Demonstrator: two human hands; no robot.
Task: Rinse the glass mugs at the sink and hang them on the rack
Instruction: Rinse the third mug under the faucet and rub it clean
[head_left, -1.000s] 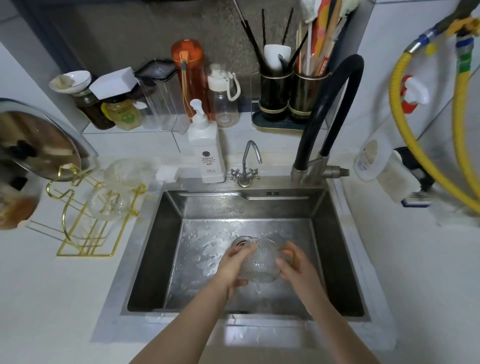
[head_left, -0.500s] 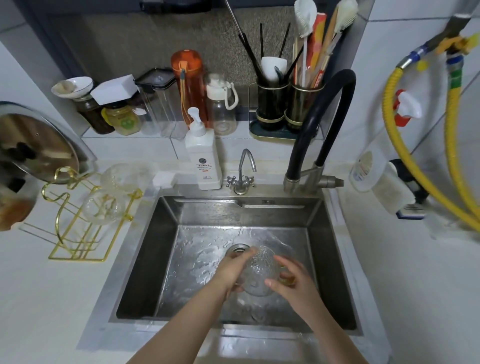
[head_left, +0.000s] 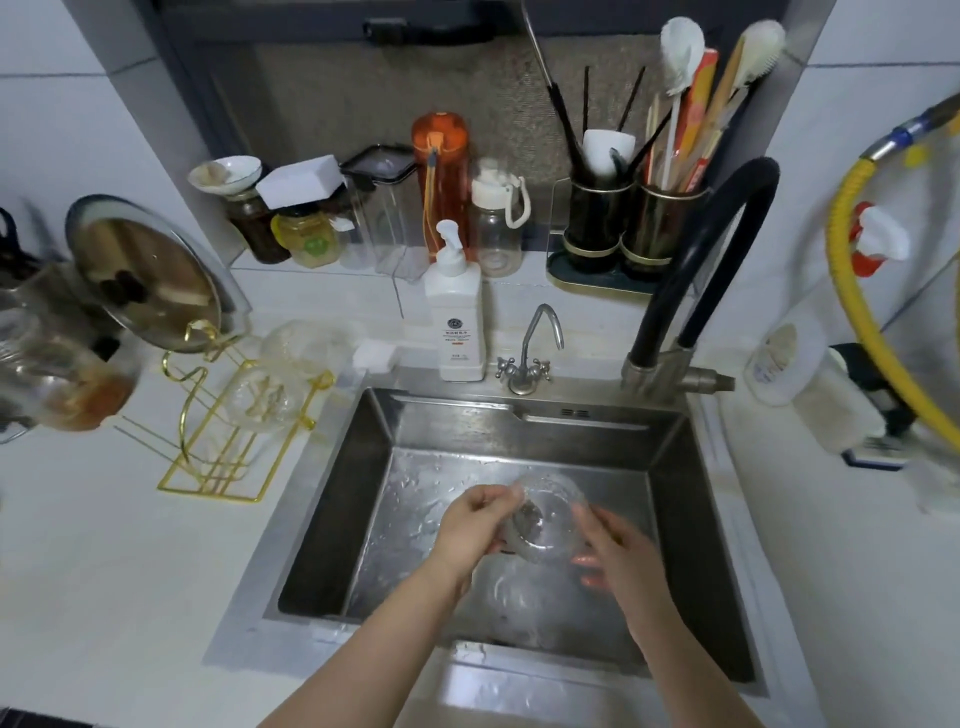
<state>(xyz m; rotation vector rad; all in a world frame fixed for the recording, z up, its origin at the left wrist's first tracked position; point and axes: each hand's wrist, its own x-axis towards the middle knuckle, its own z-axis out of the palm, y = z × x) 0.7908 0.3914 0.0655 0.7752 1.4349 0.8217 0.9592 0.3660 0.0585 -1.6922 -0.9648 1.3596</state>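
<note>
Glass was the worry here — wet, thin and held low over a steel sink (head_left: 332, 509). We had the mug (head_left: 545, 519) between both hands above the drain, tipped so that its mouth faced up toward us. Our left hand (head_left: 470, 530) gripped it at the rim, fingers curled and thumb pinched on the edge. Our right hand (head_left: 615, 558) lay against its far side with the fingers fairly straight, more cradling than clasping; whether any finger had hooked the handle we could not tell, since the glass blurred there.

No water showed running from the black tap (head_left: 711, 270), though the basin floor was wet, so we judged the rinse nearly done and the carry to the rack the next step.

The gold rack (head_left: 218, 457) stood on the counter to the left of the sink, with two mugs (head_left: 265, 400) already on it. A slip seemed the main risk: with only the left hand truly gripping, letting go with the right too early could drop the mug against the steel. The rack's free pegs sat close to the hung mugs, so a hasty swing might knock glass on glass — and the soap bottle (head_left: 457, 322) stood near that path.
</note>
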